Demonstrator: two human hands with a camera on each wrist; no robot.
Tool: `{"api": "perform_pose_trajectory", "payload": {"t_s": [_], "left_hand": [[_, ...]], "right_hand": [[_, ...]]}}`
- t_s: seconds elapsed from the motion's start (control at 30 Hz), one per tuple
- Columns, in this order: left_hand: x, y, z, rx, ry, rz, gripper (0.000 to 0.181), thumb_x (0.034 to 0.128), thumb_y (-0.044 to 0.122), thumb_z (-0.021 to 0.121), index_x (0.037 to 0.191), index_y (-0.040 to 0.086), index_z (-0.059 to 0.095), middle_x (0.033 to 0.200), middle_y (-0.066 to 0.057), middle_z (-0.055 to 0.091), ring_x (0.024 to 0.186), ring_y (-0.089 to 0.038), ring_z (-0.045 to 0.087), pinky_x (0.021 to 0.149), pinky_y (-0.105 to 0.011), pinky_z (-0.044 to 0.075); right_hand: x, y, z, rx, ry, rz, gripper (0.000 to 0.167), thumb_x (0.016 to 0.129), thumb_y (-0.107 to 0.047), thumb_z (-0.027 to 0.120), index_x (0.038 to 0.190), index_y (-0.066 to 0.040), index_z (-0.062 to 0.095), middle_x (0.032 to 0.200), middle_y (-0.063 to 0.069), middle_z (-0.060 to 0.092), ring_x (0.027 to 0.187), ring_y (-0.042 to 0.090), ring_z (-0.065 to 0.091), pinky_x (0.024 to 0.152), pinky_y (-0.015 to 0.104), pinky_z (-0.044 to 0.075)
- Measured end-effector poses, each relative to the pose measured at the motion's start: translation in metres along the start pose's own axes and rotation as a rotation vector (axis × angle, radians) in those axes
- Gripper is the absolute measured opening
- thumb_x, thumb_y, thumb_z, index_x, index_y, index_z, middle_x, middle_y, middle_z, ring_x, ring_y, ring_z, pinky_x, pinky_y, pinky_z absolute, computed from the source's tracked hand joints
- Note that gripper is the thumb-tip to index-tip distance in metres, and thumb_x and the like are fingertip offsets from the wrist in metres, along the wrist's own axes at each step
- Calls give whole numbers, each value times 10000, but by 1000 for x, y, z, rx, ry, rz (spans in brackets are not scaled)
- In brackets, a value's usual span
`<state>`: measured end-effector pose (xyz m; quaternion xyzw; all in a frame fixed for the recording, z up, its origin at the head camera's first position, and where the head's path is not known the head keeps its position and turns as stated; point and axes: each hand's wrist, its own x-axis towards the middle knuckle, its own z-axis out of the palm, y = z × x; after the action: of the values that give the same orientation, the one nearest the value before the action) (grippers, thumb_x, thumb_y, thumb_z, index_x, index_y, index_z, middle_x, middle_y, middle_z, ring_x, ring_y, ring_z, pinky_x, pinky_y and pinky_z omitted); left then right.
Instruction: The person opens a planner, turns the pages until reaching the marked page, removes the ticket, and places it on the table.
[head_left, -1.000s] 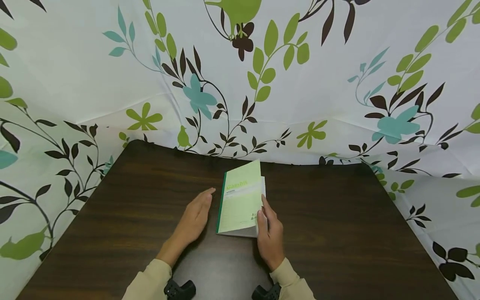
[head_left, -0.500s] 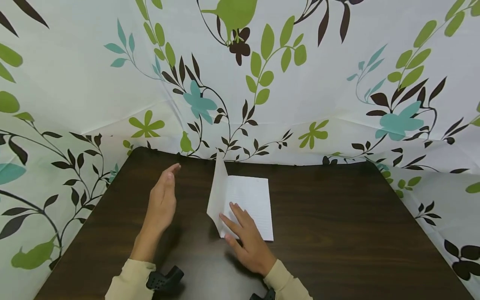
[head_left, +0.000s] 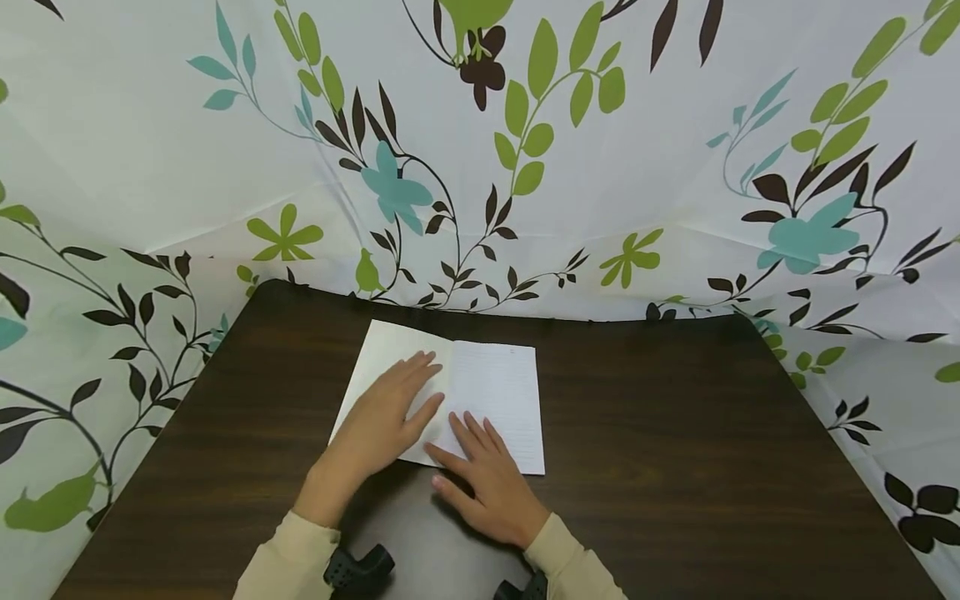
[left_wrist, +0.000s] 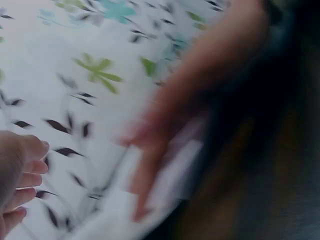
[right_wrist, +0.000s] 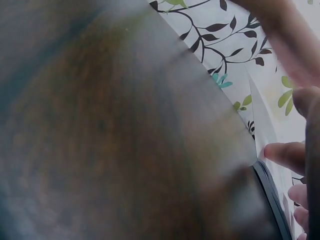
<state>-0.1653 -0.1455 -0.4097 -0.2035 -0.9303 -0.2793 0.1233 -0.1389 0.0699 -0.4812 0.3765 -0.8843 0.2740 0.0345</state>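
A notebook (head_left: 498, 379) lies open on the dark wooden table, with a blank page on the left and a lined page on the right. My left hand (head_left: 382, 417) is over the left page, its fingers extended toward the fold; whether it presses the paper I cannot tell. Near the bottom of the fold, my right hand (head_left: 487, 492) rests with spread fingers on the lower part of the pages. Motion blurs the left wrist view, where fingers of the left hand (left_wrist: 20, 185) show at the edge. In the right wrist view, fingertips (right_wrist: 280, 152) are beside the notebook's edge.
The dark wooden table (head_left: 675, 450) extends to both sides of the notebook. Behind and around it hangs a white cloth (head_left: 637, 167) printed with leaves, flowers and birds. A black wrist device (head_left: 360, 568) is strapped at the left sleeve.
The notebook's green cover, first partly lifted by the right hand, has swung over to the left and now lies flat. My left hand moved away leftward, then came back over the left page.
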Motion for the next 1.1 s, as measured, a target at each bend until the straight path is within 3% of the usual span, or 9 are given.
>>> {"api": "perform_pose_trajectory", "payload": {"t_s": [0.13,0.27,0.37,0.47,0.57,0.67,0.87,1.1], "left_hand": [[-4,-14,32,9,-155,-45,510,1085,310,539,1500,15,527,1582,-173,460,1496,-342,383,1231,-550,244],[-12,-28,55,51,-222,-85,523,1103,313,490,1553,47,465,1621,-166,398,1529,-354,314,1238,-606,156],[-16,-34,63,81,-213,-71,539,1105,315,480,1578,62,428,1645,-156,357,1545,-348,278,1242,-608,128],[-19,-34,65,114,-185,-55,549,1102,327,476,1584,69,421,1650,-144,353,1548,-336,275,1245,-592,133],[-21,-34,66,163,-161,-42,558,1100,344,465,1588,79,417,1650,-129,357,1549,-322,280,1247,-575,144],[-24,-35,68,180,-123,-19,554,1097,344,462,1580,75,430,1640,-134,379,1537,-331,306,1237,-578,167],[-27,-39,72,191,-76,8,557,1113,380,394,1587,89,422,1636,-133,393,1524,-330,331,1233,-565,167],[-23,-34,69,174,-97,-9,554,1093,332,456,1581,71,428,1640,-136,380,1529,-336,322,1234,-578,167]], "right_hand": [[-1,1,2,-15,-3,3,469,1096,-472,431,1478,-258,599,1670,130,312,1565,339,224,1244,559,175],[-4,3,2,15,13,15,443,1095,-434,451,1424,-219,657,1655,148,344,1564,325,235,1252,541,164],[-5,5,2,58,91,38,412,1093,-357,479,1398,-164,677,1623,172,395,1550,327,273,1242,577,163],[-6,7,1,65,241,83,392,1079,-268,517,1400,-96,662,1565,213,467,1520,351,336,1212,644,181],[-6,11,0,19,392,154,408,1057,-231,558,1408,-39,633,1513,238,519,1483,393,388,1177,701,190],[-8,19,-4,-30,486,234,467,1034,-235,599,1433,6,588,1494,247,535,1466,422,405,1164,731,171],[-15,36,-13,-114,568,295,581,971,-194,675,1456,84,517,1463,252,562,1426,452,445,1135,764,180],[-20,40,-16,-157,573,283,578,936,-172,712,1414,109,546,1422,253,598,1401,399,501,1128,764,206]]}}
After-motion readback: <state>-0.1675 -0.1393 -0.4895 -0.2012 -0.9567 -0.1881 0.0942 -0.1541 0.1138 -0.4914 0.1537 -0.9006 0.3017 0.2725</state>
